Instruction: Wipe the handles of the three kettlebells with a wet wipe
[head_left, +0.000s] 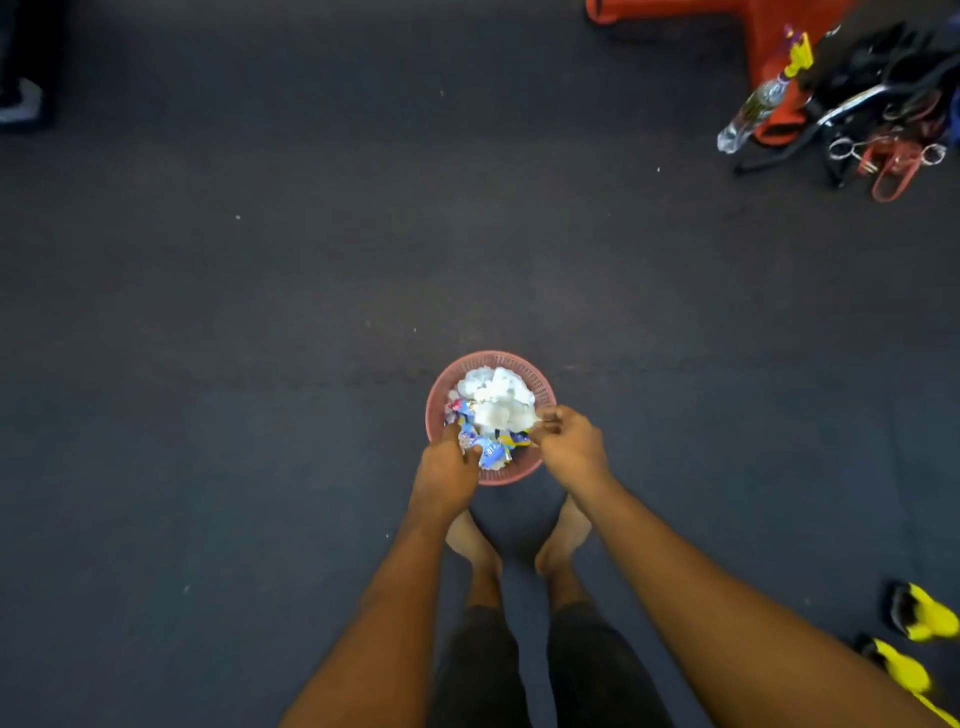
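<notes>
Right hand pinches white wipe over basket; left hand at its rim, grip unclear. No kettlebells in view. Looks like disposal, wiping probably done

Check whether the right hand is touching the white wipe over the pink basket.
Touching. The head view shows the right hand pinching one edge of the white wipe between thumb and fingers, above the pink basket.

Pink mesh basket with white wipes and blue wrappers, dark grey floor, yellow-black shoes, red frame.
</notes>
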